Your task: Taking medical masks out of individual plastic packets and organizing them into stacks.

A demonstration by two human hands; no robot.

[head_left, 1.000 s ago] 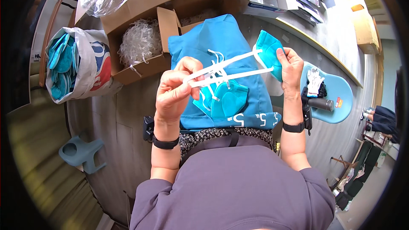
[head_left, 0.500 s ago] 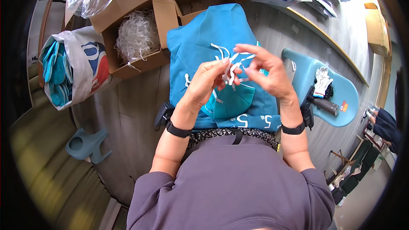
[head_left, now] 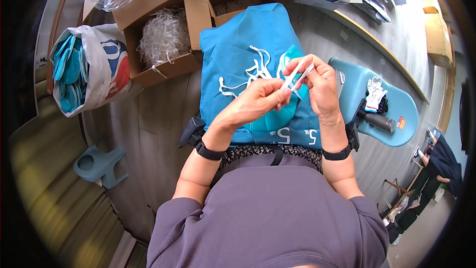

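Observation:
My left hand (head_left: 255, 100) pinches a white elastic strap (head_left: 297, 74) between thumb and fingers. Close beside it, my right hand (head_left: 320, 85) is closed on the same strap, which stretches as a narrow loop between the two. Beneath them a teal face mask (head_left: 275, 119) lies on the blue cloth (head_left: 228, 49) over my lap, partly covered by my hands. Several loose white straps (head_left: 260, 64) are spread on the cloth just beyond my left hand. Whether the held strap joins the mask is hidden by my fingers.
At the left stand a white bag (head_left: 94, 82) of teal masks and a cardboard box (head_left: 139, 72) full of white straps. A blue stool (head_left: 401, 104) at the right bears white gloves (head_left: 375, 94) and a dark bottle (head_left: 379, 122). Another person (head_left: 444, 161) is at the far right.
My right hand has come down and closed on the strap. My left hand has shifted right, and the bunch of loose straps it held now lies on the cloth.

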